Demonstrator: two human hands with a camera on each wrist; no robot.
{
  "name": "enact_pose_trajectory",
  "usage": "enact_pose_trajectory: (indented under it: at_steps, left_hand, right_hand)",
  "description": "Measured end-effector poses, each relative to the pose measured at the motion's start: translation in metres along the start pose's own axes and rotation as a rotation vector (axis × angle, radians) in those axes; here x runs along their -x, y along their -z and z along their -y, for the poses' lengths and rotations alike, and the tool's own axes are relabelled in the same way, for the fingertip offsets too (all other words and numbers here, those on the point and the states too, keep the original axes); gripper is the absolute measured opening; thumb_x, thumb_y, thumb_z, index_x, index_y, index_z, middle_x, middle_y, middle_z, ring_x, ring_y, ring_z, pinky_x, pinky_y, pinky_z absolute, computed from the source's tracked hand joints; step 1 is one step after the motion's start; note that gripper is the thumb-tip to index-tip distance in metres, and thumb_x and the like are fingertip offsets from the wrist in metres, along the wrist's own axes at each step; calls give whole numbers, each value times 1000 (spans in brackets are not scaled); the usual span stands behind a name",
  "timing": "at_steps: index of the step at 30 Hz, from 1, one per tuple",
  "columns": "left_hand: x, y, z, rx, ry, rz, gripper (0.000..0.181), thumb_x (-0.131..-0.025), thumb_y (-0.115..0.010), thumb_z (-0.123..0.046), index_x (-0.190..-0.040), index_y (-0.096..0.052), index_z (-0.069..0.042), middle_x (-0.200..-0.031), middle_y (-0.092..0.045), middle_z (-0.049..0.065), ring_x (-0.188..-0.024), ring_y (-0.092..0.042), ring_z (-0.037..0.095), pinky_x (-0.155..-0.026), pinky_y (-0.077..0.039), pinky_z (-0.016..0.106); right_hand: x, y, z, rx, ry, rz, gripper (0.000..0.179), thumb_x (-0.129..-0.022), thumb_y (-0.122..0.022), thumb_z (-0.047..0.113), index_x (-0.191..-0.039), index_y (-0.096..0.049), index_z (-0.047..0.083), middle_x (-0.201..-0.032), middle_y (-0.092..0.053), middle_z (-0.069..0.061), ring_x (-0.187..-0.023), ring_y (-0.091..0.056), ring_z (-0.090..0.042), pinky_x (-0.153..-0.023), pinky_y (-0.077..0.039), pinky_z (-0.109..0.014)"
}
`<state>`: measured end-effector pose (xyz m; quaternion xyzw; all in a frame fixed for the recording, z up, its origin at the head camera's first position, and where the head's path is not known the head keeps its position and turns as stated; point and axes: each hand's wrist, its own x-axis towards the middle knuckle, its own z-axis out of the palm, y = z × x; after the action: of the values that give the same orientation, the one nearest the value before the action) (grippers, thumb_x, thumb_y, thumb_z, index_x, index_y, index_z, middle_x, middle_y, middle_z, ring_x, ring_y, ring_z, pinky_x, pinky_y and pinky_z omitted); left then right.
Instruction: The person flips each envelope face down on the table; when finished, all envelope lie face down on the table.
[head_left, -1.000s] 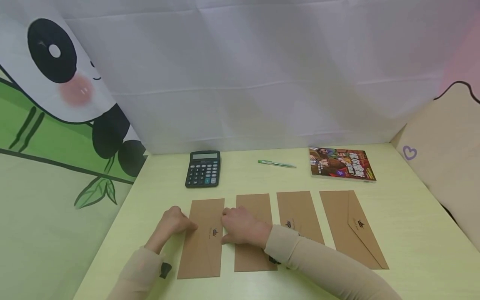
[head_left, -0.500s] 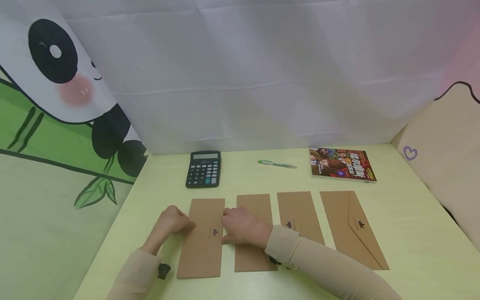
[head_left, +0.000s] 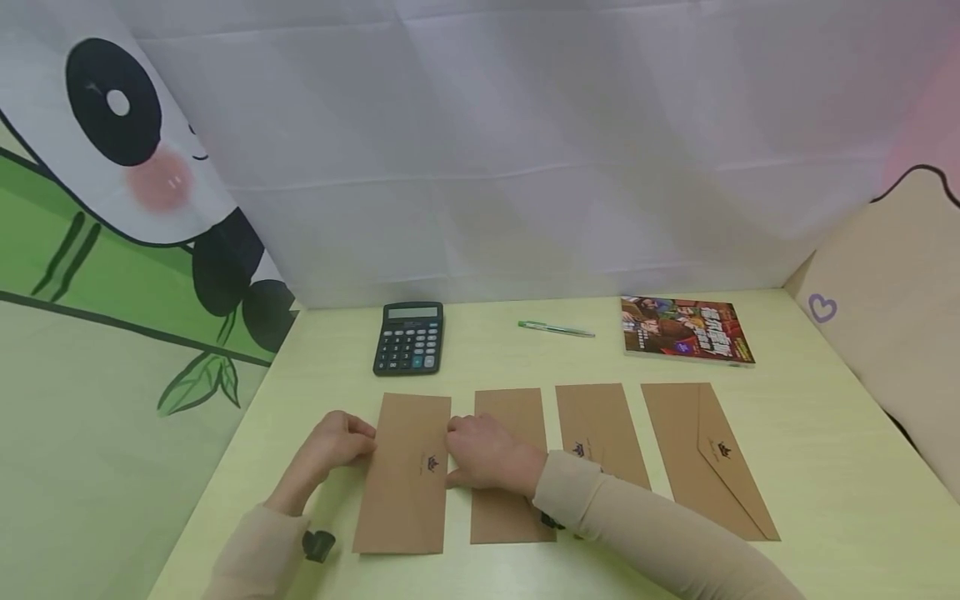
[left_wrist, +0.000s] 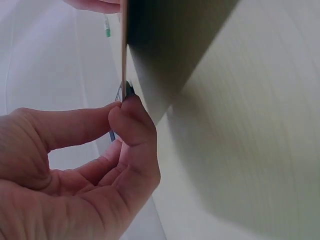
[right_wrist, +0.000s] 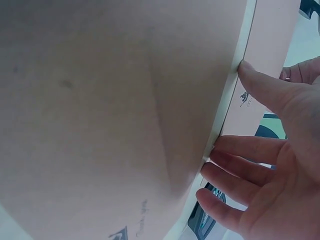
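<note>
Four brown paper envelopes lie in a row in the head view. At the leftmost envelope (head_left: pixel 397 500), my left hand (head_left: pixel 330 446) pinches the left edge between thumb and curled index finger, and that side is raised above its shadow. The left wrist view shows this envelope edge-on, with the left hand (left_wrist: pixel 115 155) below it. My right hand (head_left: pixel 491 450) reaches across the second envelope (head_left: pixel 513 521) and rests its fingertips along the leftmost envelope's right edge. In the right wrist view the right hand (right_wrist: pixel 265 165) has fairly straight fingers, spread from the thumb.
To the right lie a third envelope (head_left: pixel 600 417) and a fourth envelope (head_left: pixel 708 458) with its flap line showing. Behind the row are a black calculator (head_left: pixel 409 338), a green pen (head_left: pixel 557 329) and a colourful book (head_left: pixel 686 330). A white curtain (head_left: pixel 510 167) hangs behind the table.
My left hand has drawn slightly left and changed its grip to the leftmost envelope's edge, whose left side has come up off the table. The right hand stays in place.
</note>
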<state>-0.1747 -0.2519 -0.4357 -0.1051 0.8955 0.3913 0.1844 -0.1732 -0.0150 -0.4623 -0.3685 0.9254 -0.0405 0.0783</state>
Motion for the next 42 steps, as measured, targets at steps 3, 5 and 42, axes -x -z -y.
enact_pose_trajectory:
  at_steps: [3,5,42]
  left_hand:
    - [1,1,1,54,-11,13,21,-83,-61,2,-100,-63,13,-84,-64,11,-73,-63,20,-66,-54,36]
    - [2,1,1,98,-19,21,21,-84,-60,3,-102,-61,14,-84,-65,11,-74,-63,20,-67,-54,36]
    - [16,-2,-6,557,-151,194,40,-96,-52,-4,-134,-45,8,-124,-57,21,-105,-59,29,-84,-49,42]
  right_hand:
    - [0,0,0,-2,1,-4,47,-76,-74,53,-95,-70,10,-108,-60,-2,-81,-53,-16,-75,-45,-32]
    - [0,0,0,2,6,-8,46,-76,-74,53,-94,-70,11,-108,-60,-2,-83,-53,-16,-76,-45,-32]
    - [10,2,7,-499,17,-39,85,-86,-59,58,-149,-28,10,-141,-39,-10,-123,-43,-17,-100,-36,-31]
